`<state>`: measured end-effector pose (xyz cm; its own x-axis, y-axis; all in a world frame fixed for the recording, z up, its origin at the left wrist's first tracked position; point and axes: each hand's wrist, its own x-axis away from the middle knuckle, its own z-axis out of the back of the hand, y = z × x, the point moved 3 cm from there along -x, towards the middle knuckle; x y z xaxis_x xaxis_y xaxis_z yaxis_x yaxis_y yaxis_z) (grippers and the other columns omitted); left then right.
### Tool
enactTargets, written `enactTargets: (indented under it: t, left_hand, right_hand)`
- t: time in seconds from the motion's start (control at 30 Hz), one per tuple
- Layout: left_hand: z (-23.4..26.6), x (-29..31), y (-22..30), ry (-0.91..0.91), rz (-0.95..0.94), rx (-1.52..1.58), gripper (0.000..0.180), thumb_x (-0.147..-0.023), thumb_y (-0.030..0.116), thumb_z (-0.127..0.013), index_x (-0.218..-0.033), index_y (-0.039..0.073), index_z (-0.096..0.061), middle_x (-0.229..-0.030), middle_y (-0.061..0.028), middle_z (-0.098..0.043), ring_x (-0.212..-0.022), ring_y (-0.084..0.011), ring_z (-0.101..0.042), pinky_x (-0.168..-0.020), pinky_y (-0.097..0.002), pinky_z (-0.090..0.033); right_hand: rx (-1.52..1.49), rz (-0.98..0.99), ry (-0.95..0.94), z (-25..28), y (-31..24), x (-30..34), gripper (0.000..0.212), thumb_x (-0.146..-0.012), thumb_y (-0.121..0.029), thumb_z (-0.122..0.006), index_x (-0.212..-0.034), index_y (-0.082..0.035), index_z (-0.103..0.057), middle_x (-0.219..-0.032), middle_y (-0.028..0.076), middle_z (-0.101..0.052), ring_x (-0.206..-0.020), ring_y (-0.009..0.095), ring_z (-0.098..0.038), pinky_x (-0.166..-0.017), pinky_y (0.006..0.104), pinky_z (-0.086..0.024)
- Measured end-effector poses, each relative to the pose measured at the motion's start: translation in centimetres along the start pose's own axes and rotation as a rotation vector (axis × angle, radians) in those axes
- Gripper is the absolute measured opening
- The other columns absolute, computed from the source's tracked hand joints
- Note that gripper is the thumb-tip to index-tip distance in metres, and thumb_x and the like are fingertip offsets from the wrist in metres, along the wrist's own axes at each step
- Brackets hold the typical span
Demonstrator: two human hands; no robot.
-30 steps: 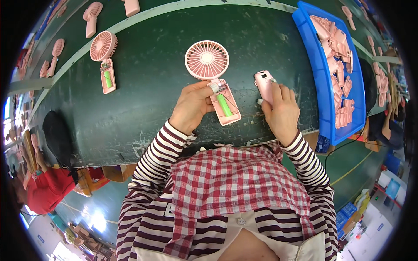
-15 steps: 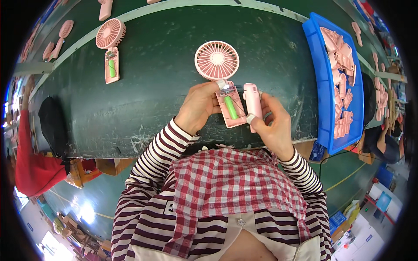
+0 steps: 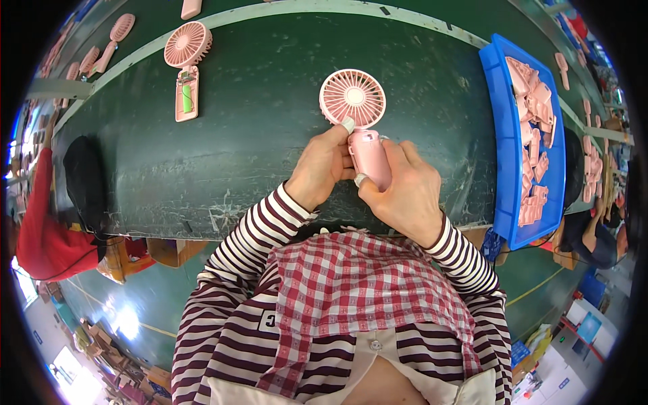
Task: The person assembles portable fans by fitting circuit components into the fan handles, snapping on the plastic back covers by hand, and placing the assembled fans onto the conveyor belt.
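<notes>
A pink handheld fan (image 3: 353,98) is between my hands at the middle of the bench, its round grille pointing away from me. Over its handle lies a pink handle cover (image 3: 372,159), which hides the green battery and the wiring. My left hand (image 3: 322,159) grips the fan's neck and the left side of the handle, thumb just below the grille. With fingers along the right edge and a taped thumb near the lower end, my right hand (image 3: 407,188) holds the cover against the handle. Whether the cover sits fully flush I cannot tell.
A second pink fan (image 3: 188,71) with an open handle and green battery lies at the far left. To the right stands a blue bin (image 3: 501,142) of pink plastic parts. A person in a red sleeve (image 3: 54,236) is at the left; another person is at the right edge.
My right hand has brought the handle cover left from beside the fan onto its open handle, covering the battery. My left hand has stayed on the fan.
</notes>
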<state>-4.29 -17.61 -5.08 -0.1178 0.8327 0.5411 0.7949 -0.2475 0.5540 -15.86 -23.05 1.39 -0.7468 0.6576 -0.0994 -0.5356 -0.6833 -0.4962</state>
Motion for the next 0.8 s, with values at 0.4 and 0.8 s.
enactTargets:
  t: [0.4,0.8]
  left_hand:
    - [-0.14,0.1,0.14,-0.014,0.026,-0.059,0.04,-0.091,0.035,-0.043,-0.11,0.0,-0.052,-0.099,-0.0091,-0.058,-0.084,-0.0165,-0.059,-0.072,-0.0301,-0.049]
    - [-0.18,-0.09,-0.23,0.031,-0.017,-0.171,0.034,-0.087,0.023,-0.057,-0.109,-0.003,-0.055,-0.097,-0.0095,-0.06,-0.084,-0.0162,-0.06,-0.071,-0.0285,-0.051]
  right_hand:
    - [0.018,0.025,-0.001,-0.67,0.01,-0.05,0.045,-0.061,-0.016,-0.066,-0.1,0.003,-0.055,-0.079,0.014,-0.052,-0.063,0.031,-0.057,-0.055,0.04,-0.047]
    - [0.014,0.059,0.017,-0.79,-0.39,-0.03,0.043,-0.062,-0.015,-0.066,-0.099,0.002,-0.053,-0.08,0.016,-0.052,-0.063,0.033,-0.056,-0.055,0.04,-0.047]
